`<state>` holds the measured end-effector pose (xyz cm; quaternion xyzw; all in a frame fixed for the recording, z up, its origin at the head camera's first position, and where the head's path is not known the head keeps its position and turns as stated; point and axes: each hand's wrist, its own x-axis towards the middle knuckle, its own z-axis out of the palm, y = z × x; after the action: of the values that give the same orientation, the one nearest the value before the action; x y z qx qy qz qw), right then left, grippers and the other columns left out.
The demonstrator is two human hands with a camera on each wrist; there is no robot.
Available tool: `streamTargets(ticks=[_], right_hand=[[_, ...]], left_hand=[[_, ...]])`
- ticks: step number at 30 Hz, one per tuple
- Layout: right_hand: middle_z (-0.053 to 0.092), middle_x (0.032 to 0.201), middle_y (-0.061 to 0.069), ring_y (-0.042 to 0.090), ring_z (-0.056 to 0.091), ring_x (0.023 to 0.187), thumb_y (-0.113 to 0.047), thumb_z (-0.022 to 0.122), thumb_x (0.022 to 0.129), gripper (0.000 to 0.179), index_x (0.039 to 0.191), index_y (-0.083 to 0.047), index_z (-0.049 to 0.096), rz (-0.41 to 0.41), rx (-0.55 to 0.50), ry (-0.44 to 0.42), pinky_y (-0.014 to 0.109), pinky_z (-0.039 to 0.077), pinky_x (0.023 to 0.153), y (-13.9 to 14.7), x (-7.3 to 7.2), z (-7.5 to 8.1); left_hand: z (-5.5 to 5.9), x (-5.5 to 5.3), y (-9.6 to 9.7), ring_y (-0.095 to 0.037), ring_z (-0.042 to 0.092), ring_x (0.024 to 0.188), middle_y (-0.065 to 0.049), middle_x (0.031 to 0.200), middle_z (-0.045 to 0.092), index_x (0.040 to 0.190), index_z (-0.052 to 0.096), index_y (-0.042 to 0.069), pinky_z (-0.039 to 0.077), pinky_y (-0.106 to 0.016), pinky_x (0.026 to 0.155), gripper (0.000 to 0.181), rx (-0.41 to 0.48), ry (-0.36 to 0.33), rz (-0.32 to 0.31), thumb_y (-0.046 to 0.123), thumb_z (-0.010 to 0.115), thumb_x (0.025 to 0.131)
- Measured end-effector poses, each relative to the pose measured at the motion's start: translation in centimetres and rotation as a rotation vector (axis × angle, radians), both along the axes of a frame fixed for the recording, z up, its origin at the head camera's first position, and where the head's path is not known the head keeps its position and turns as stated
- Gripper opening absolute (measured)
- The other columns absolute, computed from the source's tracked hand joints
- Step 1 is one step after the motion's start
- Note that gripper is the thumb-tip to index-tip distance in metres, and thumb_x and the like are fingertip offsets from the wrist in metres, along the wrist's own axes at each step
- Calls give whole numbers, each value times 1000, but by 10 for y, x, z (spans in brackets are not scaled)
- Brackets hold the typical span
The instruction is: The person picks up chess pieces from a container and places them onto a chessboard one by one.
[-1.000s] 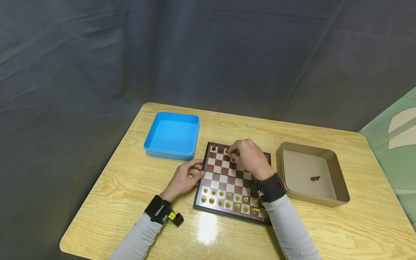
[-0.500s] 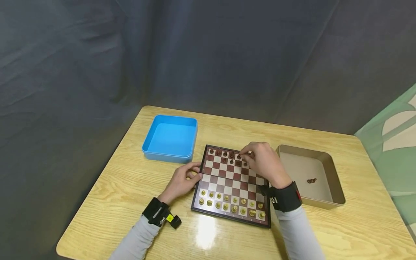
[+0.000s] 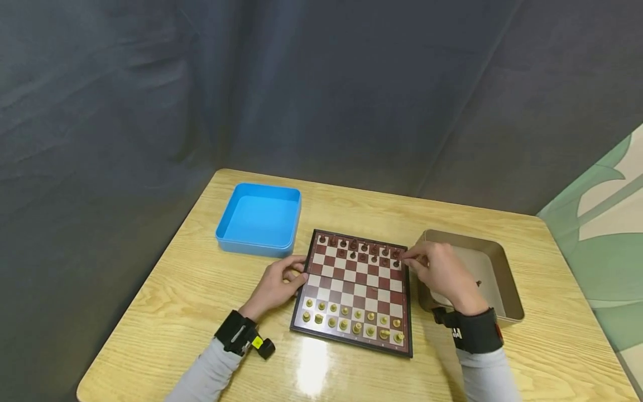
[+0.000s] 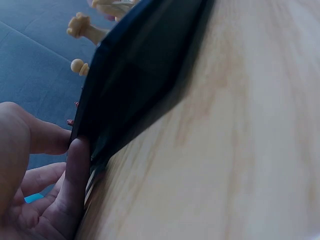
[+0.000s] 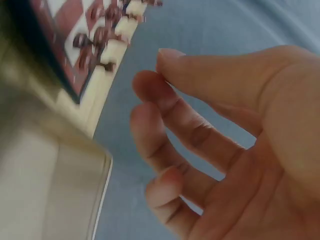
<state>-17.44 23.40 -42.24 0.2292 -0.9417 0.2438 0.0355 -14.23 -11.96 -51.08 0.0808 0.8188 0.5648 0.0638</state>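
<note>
A chessboard (image 3: pixel 346 283) lies on the table, with dark red-brown chess pieces (image 3: pixel 354 244) in the far rows and yellow-gold pieces (image 3: pixel 357 328) in the near rows. My left hand (image 3: pixel 273 286) grips its left edge; in the left wrist view the thumb (image 4: pixel 77 165) and a finger meet at the dark rim. Over the near left side of the beige box, beside the board's far right corner, hovers my right hand (image 3: pixel 447 274). Its fingers (image 5: pixel 147 127) are loosely bent with nothing visible between them. A dark chess piece (image 3: pixel 479 283) in the box is partly hidden by that hand.
The beige box (image 3: pixel 508 286) stands close to the board's right side. At the back left is a blue tray (image 3: pixel 253 247) with low walls. The wooden table (image 3: pixel 191 268) ends at a dark curtain (image 3: pixel 326 111).
My right hand has swept rightward from the dark back row to the board's far right corner and the box, uncovering the dark pieces. My left hand keeps its hold on the board's edge.
</note>
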Motion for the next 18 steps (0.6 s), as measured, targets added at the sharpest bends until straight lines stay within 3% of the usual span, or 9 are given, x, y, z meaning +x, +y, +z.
streamTargets(ticks=[5, 18], right_hand=[[60, 76, -2, 11, 52, 61, -12, 63, 78, 11, 88, -15, 67, -73, 19, 30, 25, 39, 45, 26, 3, 4], [62, 82, 9, 15, 55, 61, -12, 62, 78, 12, 88, -10, 67, -195, 26, -42, 28, 41, 47, 69, 6, 12]], left_hand=[[-2, 1, 0, -16, 59, 65, -1, 95, 54, 122, 47, 16, 49, -30, 49, 46, -5, -3, -6, 22, 62, 79], [0, 1, 0, -14, 58, 65, 1, 95, 54, 122, 47, 18, 49, -29, 49, 45, -34, -3, 7, 22, 62, 79]])
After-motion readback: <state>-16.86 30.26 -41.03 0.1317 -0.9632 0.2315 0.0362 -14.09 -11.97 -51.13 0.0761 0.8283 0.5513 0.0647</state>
